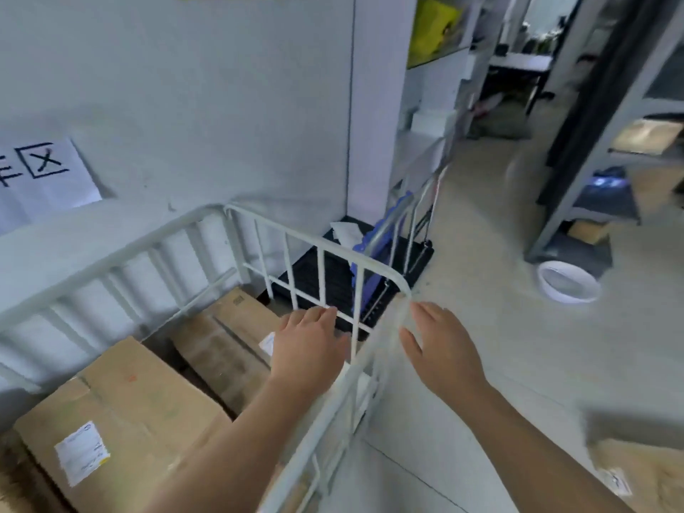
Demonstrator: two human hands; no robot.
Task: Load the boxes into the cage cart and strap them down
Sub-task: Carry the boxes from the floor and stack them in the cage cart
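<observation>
My left hand (309, 349) hovers inside the cage cart (318, 249) and my right hand (440, 349) just outside its corner rail, fingers straight and holding nothing. Boxes (122, 401) lie below-left of my left fingers, with bare floor (481, 253) to the right.

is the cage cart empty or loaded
Loaded, at least partly: a large box and a second box lie inside the cage cart and its white rails. A third box sits outside, lower right.

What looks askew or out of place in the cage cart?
The near box and the far box in the cage cart lie tilted at different angles, dark gaps between them, not stacked flat.
</observation>
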